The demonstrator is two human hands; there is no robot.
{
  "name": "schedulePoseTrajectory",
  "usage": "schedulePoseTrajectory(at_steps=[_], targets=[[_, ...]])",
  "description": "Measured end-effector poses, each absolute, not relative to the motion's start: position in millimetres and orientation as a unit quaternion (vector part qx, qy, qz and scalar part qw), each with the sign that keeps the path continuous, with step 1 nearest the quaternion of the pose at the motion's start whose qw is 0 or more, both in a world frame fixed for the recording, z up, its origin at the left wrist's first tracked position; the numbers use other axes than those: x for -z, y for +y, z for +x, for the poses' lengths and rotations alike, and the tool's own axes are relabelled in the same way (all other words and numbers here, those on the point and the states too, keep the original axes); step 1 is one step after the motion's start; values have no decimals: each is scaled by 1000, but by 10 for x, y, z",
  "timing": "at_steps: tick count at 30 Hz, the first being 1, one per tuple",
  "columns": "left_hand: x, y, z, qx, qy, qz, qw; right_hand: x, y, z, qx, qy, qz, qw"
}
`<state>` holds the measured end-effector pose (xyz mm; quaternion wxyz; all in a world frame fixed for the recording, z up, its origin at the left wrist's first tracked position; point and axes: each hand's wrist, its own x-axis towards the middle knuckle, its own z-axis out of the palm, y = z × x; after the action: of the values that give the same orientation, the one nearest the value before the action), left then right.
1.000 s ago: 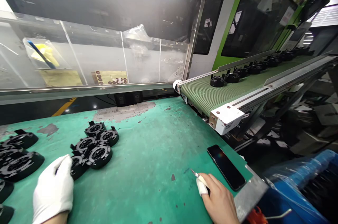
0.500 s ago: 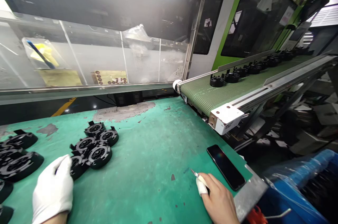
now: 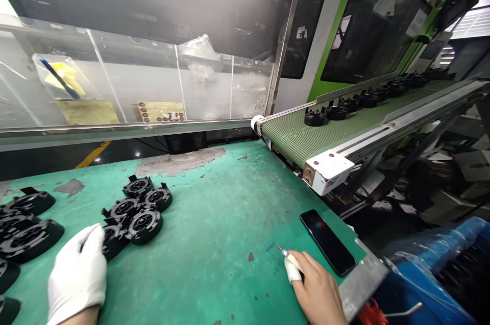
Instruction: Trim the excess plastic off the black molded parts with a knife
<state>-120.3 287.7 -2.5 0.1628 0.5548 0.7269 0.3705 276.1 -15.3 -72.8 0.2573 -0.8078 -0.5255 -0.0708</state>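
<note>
Head view: beyond the surface [image 3: 214, 233], whose green coating is chipped to grey at the far edge, stands a green-framed machine [image 3: 332, 34]. Along it runs a conveyor [image 3: 294, 136] carrying a row of black round parts [image 3: 337, 112], its near end beside the surface. At the picture's left edge sits a group of similar parts [image 3: 30, 238], partly cut off, with a cluster of five [image 3: 143, 220] to its right. White-gloved, the left hand [image 3: 78, 269] is at the nearest of the five, fingers curled together; whether they grip it cannot be told. Bare right-hand fingers close around a small pointed tool [image 3: 283, 251], near a dark phone [image 3: 328, 243]
</note>
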Motion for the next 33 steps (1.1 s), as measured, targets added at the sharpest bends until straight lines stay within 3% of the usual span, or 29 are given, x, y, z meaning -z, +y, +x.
schedulePoseTrajectory(at_steps=[33], targets=[[7, 2873, -1188, -374, 722, 557, 169, 714, -162, 2779, 67, -532, -805, 254]])
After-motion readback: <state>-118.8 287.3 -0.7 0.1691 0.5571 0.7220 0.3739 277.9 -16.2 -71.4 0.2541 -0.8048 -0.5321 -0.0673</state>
